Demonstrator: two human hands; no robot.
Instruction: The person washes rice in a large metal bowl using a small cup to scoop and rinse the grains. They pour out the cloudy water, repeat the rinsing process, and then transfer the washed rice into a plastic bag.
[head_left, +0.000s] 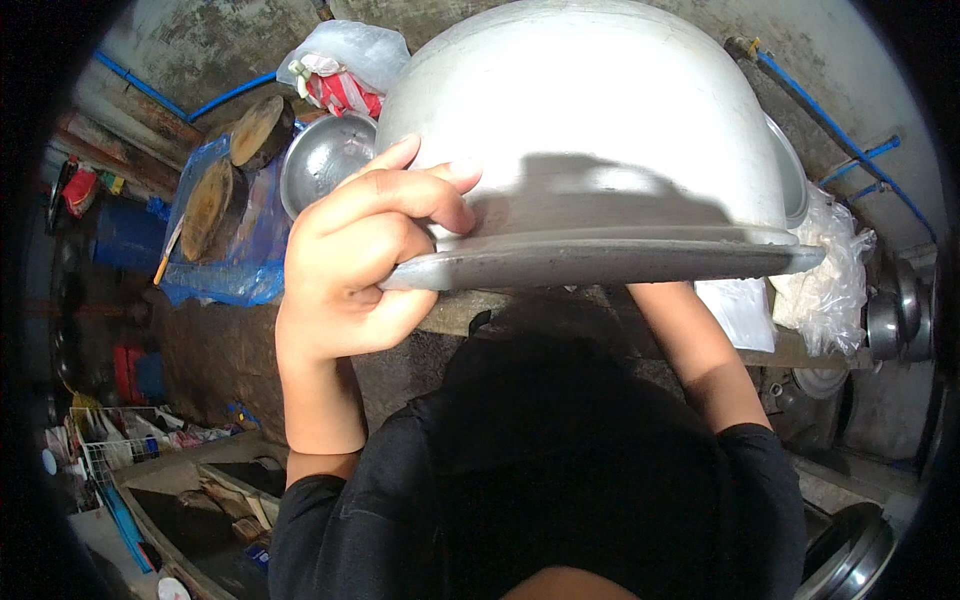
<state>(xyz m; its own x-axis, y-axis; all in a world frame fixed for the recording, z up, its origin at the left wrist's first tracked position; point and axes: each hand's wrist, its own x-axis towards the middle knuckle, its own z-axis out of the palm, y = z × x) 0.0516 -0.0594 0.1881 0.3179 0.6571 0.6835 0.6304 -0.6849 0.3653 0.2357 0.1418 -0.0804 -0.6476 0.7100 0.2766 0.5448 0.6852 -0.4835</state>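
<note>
A large, rounded aluminium vessel (600, 97) fills the upper middle in front of me, its dome turned up and away. Along its near edge runs a wide flat grey rim or lid (607, 262); which of the two, I cannot tell. My left hand (367, 247) grips this edge at its left end, thumb below and fingers bent against the vessel's side. My right forearm reaches up behind the edge on the right, and the vessel hides the hand. Just left of the vessel, partly covered by it, is a shiny metal bowl (326, 161).
Two thick wooden chopping blocks (214, 206) rest on a blue plastic sheet (262, 225), with a wooden-handled tool (166, 251) alongside. Plastic bags stand behind (345, 64) and to the right (825, 277). Dark metal pots (900, 307) are at far right. A concrete basin (161, 525) lies lower left.
</note>
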